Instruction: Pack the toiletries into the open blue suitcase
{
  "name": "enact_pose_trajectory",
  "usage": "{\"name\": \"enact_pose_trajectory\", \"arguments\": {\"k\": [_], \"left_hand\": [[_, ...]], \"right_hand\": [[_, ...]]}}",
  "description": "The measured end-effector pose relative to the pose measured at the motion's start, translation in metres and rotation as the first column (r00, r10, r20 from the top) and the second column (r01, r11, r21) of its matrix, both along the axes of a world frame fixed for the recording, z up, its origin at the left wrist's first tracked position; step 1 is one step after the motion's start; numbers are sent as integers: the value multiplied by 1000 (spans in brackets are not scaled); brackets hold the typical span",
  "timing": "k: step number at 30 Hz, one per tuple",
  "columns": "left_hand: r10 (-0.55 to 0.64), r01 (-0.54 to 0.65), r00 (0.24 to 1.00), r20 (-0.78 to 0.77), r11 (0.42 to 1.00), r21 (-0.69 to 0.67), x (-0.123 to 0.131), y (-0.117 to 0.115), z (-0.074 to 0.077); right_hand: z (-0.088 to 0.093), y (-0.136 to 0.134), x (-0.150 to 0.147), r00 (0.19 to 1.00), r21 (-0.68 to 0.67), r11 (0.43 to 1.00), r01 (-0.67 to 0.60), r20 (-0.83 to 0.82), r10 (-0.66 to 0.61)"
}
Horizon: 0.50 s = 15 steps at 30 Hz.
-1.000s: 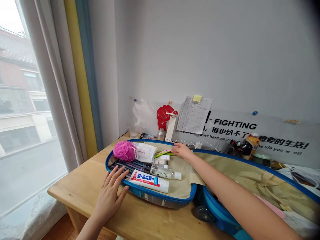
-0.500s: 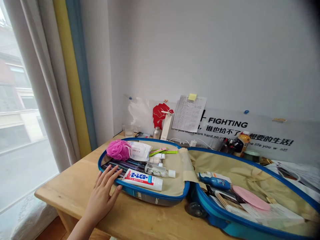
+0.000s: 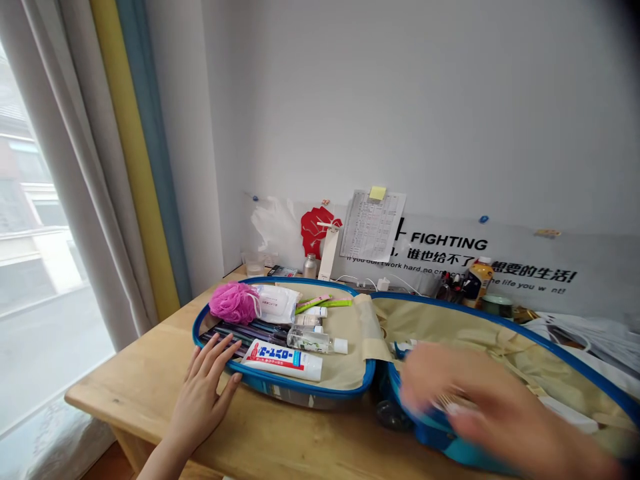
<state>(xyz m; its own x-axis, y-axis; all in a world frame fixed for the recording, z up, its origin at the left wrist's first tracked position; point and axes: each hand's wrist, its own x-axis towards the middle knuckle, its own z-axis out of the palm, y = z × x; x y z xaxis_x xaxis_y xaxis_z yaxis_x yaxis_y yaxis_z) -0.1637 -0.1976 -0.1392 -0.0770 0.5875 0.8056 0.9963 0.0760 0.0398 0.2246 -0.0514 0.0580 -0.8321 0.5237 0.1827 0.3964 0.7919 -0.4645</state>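
My left hand rests with spread fingers on the near left rim of an open blue suitcase. Close to its fingertips lie dark folded items and a toothpaste tube. A clear bottle, a pink bath puff, a white packet and a green strip-like item share that half. Over the right half is my right hand, smeared by motion. Thin pale sticks show by its fingers; whether it holds them is unclear. It hides most things there.
The suitcase stands on a wooden table against a wall. Behind it are a small metallic bottle, a white upright lamp-like device, a yellow-labelled bottle and papers. A curtained window is at the left.
My right hand has come in from the lower right over the suitcase's right half, covering the pink item and blue bottle. My left hand keeps its place on the rim. The view has shifted slightly.
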Motion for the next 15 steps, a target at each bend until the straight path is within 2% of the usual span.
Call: {"name": "enact_pose_trajectory", "arguments": {"k": [2,4,7,11,15], "left_hand": [[4,-4,1000,-4,1000,-3,0,0,0],[7,-7,1000,-6,1000,-7,-1,-1,0],[4,-4,1000,12,1000,-14,-1,-1,0],[0,1,999,50,1000,-19,0,-1,0],[1,0,998,58,1000,-12,1,0,2]], "right_hand": [[-3,27,-6,972,54,993,106,203,-115],[-11,59,-5,885,156,964,215,387,-260],[-31,94,7,799,228,935,272,487,-352],[-55,107,21,748,259,922,287,541,-385],[-62,108,20,761,263,925,275,529,-376]]}}
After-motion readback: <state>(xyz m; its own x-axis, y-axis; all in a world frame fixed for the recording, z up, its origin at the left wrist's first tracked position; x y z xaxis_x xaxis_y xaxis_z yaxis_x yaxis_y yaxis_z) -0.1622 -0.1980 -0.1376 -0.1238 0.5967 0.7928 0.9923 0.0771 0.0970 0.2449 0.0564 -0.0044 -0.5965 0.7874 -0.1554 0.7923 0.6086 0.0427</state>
